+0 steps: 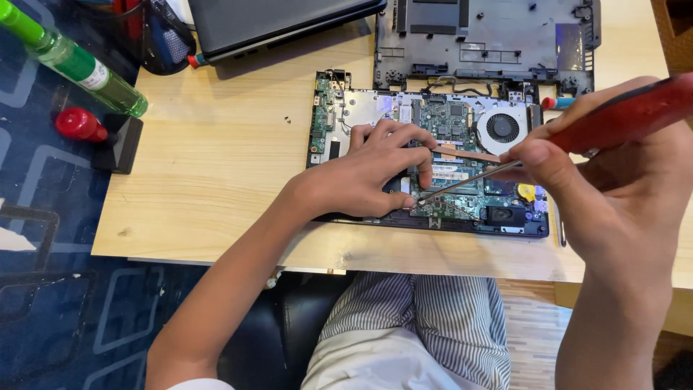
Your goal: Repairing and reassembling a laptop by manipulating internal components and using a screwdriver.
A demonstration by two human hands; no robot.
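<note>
At centre frame, the left hand (375, 170) is bracing an opened laptop (433, 155) on the table (216, 159) while the right hand (613, 166), gripping a red-handled screwdriver (577, 133), is working its tip at the circuit board, where steady aim looks needed.

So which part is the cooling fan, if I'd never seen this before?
Find the opened laptop on the wooden table, circuit boards bared. At its upper right corner, above the screwdriver, sits the fan: the only round part, dark blades in a silvery housing.
</note>
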